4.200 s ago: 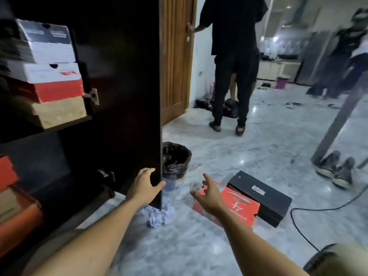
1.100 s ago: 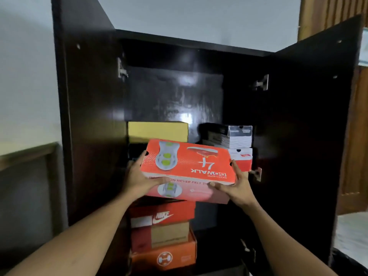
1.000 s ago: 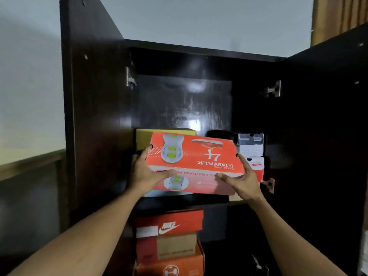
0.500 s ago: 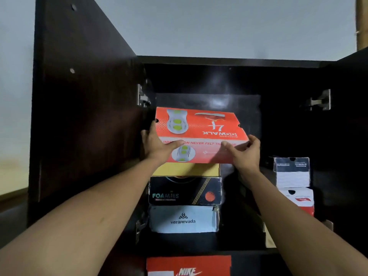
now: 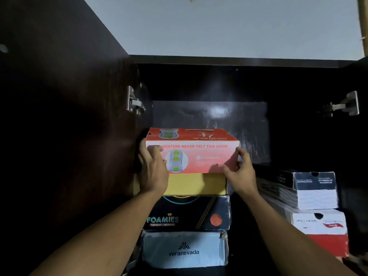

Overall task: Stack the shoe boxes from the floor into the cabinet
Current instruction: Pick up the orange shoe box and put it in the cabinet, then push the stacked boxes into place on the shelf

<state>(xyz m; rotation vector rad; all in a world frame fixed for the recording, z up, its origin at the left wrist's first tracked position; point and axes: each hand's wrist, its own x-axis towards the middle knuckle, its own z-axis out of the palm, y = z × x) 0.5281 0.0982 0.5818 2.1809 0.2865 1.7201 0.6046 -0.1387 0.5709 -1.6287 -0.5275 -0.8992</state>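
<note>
Orange box [image 5: 199, 156] now rests on yellow box [image 5: 197, 184] (carried second ago); our left hand [image 5: 154, 172], right hand [image 5: 241, 176] still grip its ends; we release next.

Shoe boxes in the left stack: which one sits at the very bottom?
The pale veranevada box; the black Foamies box, yellow box and orange-red box all lie above it.
</note>
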